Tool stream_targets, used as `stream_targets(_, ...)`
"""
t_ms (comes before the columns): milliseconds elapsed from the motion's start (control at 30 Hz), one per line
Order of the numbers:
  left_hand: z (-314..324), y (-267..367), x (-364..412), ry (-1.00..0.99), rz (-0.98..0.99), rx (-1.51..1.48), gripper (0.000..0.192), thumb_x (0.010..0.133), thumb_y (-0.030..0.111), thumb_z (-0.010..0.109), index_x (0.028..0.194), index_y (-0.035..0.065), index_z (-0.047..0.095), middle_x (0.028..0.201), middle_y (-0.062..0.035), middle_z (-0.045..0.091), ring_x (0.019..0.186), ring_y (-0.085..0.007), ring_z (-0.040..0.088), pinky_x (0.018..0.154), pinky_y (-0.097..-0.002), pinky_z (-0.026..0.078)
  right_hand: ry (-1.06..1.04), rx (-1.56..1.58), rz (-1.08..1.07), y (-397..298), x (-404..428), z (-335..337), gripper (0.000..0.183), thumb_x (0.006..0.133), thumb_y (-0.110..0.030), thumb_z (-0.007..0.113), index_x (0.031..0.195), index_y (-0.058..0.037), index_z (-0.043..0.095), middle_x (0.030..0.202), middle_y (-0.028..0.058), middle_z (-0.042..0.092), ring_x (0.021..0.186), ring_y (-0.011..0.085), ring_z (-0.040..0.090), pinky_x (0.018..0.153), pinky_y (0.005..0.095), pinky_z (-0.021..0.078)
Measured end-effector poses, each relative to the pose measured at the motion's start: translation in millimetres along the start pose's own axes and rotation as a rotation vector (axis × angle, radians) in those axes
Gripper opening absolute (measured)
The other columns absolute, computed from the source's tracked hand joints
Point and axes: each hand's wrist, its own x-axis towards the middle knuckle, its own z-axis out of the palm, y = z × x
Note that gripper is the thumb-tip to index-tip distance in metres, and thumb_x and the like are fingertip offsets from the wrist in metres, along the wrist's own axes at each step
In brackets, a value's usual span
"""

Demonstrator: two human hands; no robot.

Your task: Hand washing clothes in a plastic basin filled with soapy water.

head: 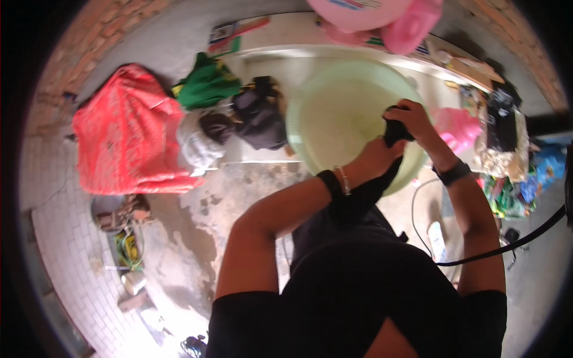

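Both my hands grip a dark cloth (395, 130) over the right side of a large pale green plastic basin (295, 118). My left hand (379, 156) is closed around its lower part. Higher and farther right, my right hand (415, 120) clasps the bunched upper end. Below my left hand, black fabric hangs toward my body; whether it all belongs to the same piece cannot be made out. Cloudy, yellowish liquid appears to lie in the basin. My fingers cover much of the cloth.
Left of the basin lie dark clothes (259, 118), whitish cloth (201, 141) and a green garment (210, 85). A red woven sack (130, 134) stands beyond them. Pink plastic containers (456, 127) are at the right. A black cable (506, 248) crosses near my right arm.
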Motion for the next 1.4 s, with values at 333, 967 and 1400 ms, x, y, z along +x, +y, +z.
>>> stream_targets(333, -157.9, 78.9, -86.5, 0.326, 0.169, 0.01, 0.085, 0.08, 0.06, 0.056, 0.129, -0.0068, 0.036, 0.118, -0.0242, 0.051, 0.109, -0.0272, 0.051, 0.092, -0.0351, 0.039, -0.165, 0.53, 0.095, -51.6, -33.6, -0.8, 0.056, 0.09, -0.051, 0.043, 0.126, -0.0072, 0.047, 0.115, 0.0098, 0.057, 0.103, 0.0215, 0.056, 0.09, 0.0353, 0.0405)
stream_targets(967, -378.4, -47.3, -51.8, 0.72, -0.178, 1.083, 0.085, 0.075, 0.048, 0.061, 0.143, 0.0218, 0.018, 0.12, -0.0411, 0.038, 0.112, -0.0529, 0.041, 0.098, -0.0502, 0.033, -0.181, 0.451, 0.138, -34.6, -46.9, 36.7, 0.034, 0.089, -0.029, 0.05, 0.113, -0.0062, 0.056, 0.099, 0.0074, 0.062, 0.091, 0.0168, 0.059, 0.081, 0.0318, 0.0447)
stream_targets(1400, -392.0, -25.3, -71.0, 0.779, -0.053, 0.86, 0.098, 0.066, 0.06, 0.068, 0.139, 0.0086, 0.027, 0.114, -0.0323, 0.048, 0.112, -0.0422, 0.044, 0.094, -0.0441, 0.037, -0.18, 0.432, 0.248, -16.3, -52.9, 36.4, 0.03, 0.089, -0.027, 0.052, 0.11, -0.0056, 0.058, 0.096, 0.0068, 0.062, 0.09, 0.0156, 0.059, 0.078, 0.0301, 0.0461)
